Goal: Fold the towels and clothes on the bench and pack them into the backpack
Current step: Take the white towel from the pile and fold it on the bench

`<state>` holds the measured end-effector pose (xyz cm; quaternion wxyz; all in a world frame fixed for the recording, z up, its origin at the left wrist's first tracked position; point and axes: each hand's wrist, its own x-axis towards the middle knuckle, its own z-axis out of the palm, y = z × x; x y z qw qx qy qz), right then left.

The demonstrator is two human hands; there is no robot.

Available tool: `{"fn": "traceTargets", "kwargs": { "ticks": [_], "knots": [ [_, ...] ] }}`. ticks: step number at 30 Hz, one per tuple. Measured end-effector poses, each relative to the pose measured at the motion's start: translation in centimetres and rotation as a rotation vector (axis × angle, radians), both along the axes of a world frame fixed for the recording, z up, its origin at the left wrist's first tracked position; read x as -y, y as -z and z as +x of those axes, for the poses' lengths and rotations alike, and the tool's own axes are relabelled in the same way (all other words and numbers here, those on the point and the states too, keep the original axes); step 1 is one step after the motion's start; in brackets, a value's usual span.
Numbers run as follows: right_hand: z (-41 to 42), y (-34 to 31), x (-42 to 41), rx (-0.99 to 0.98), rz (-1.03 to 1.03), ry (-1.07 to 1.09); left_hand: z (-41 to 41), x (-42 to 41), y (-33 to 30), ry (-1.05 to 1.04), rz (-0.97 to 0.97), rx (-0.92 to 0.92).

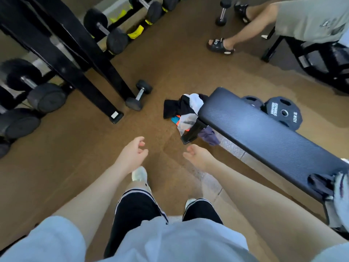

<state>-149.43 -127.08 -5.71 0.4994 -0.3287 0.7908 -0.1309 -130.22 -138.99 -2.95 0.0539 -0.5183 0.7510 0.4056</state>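
Both hands out front, low centre of the frame, over the brown floor [79, 148]. Left hand [133, 154] has its grip loose, fingers softly curled, nothing in it. Right hand [196, 156] is palm-up, grip slack too, fingers relaxed and bare. The two sit near each other but apart, with the person's white shoe [139, 175] just below the left one. The surface [264, 133], a dark padded bench, runs from centre right down to the lower right edge. The clothes [186, 110] lie heaped on the floor at its upper end, black, white and a flash of orange and blue, touching the bench leg, with a purple piece [208, 137] just under the pad. At the lower right end of the surface a dark item [319, 183] sits against a white cloth [340, 197]; what they are I cannot tell. A dumbbell [139, 95] rests on the floor left of the heap, beside the black rack [79, 59] in the upper left. A plate [284, 113] leans behind the bench. Another person's leg [245, 29] shows upper right.
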Motion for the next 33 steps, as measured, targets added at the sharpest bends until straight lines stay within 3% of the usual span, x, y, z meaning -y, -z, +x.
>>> {"fn": "traceTargets", "kwargs": {
  "ticks": [11, 16, 27, 33],
  "knots": [
    [1.6, 3.5, 22.1, -0.081, 0.092, 0.196, -1.0, 28.0, 2.4, 0.286, 0.044, 0.071],
    [0.1, 3.3, 27.5, -0.1, 0.072, 0.389, -7.0, 36.8, 1.8, 0.509, 0.068, 0.088],
    [-12.8, 4.8, 25.2, -0.122, 0.18, 1.049, -32.7, 38.7, 2.7, 1.038, 0.055, 0.029],
    [-19.5, 2.6, 26.3, -0.035, 0.223, 1.23, -44.8, 38.8, 1.7, 1.193, 0.089, 0.043]
  ]
}}
